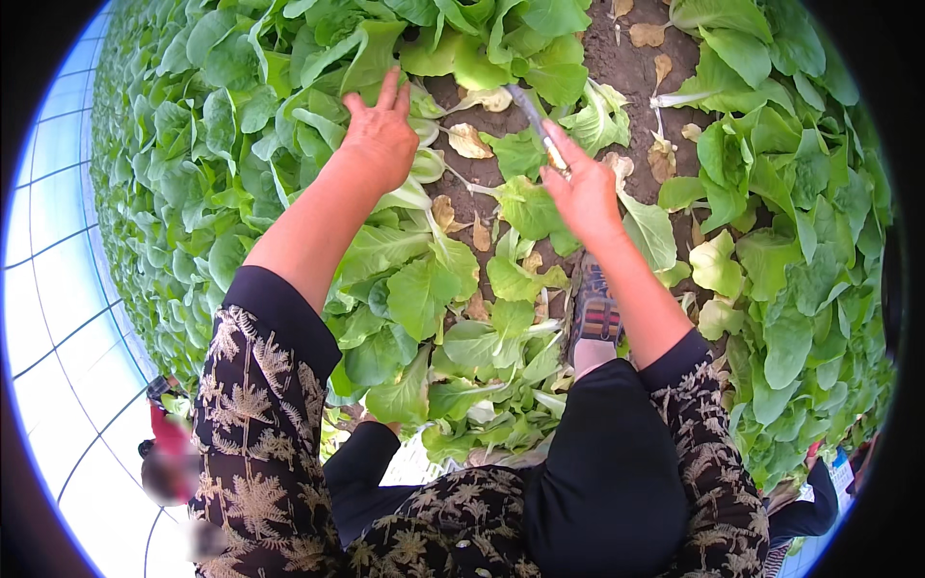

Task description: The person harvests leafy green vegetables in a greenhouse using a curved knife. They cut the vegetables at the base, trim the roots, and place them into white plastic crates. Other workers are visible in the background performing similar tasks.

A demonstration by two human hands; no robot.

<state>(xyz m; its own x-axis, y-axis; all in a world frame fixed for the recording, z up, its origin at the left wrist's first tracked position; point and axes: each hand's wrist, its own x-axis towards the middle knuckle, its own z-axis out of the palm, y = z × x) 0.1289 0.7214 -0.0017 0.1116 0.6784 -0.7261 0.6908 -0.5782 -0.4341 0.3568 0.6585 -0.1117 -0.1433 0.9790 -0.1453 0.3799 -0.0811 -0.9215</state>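
My left hand [381,140] reaches forward with its fingers spread, resting against the leaves of a green leafy lettuce plant [371,58]. My right hand [586,193] is closed round the handle of a knife [528,108], whose blade points forward and left. The blade's tip is close to the low leaves of another lettuce plant [472,63]. Beside my left wrist lie lettuce heads with pale stem bases [412,196] turned toward the bare soil. Loose green leaves [530,207] are scattered on the ground between my hands.
A strip of brown soil [626,77] with withered leaves [469,142] runs ahead. Dense lettuce rows [222,125] stand to the left and more plants [771,279] to the right. My sandalled foot [595,313] is on the soil. Other people [171,453] are at the lower edges.
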